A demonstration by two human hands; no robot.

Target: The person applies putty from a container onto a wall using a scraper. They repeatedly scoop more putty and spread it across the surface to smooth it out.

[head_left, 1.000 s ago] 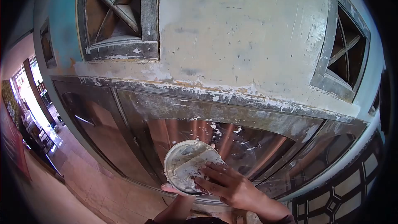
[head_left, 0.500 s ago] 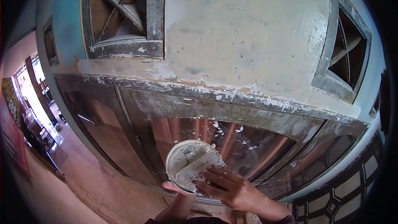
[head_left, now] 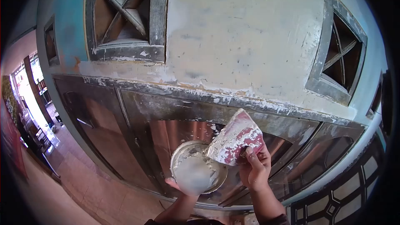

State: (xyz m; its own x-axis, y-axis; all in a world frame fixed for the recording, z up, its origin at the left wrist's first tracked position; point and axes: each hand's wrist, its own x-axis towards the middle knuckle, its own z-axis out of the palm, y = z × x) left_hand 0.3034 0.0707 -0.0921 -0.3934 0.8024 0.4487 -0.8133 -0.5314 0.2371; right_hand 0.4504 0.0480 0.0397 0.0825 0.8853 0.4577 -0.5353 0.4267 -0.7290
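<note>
Thickly crusted, angular red spreader, round bowl, pale smeared paste

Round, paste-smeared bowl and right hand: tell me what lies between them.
In the head view, a flat, red, paste-coated spreader lies between the round, paste-smeared bowl and the right hand, which holds it.

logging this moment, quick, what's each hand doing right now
Left hand: holding the round container, fingers mostly hidden.
Right hand: closed on the red flat spreader, smeared with whitish paste.
</note>
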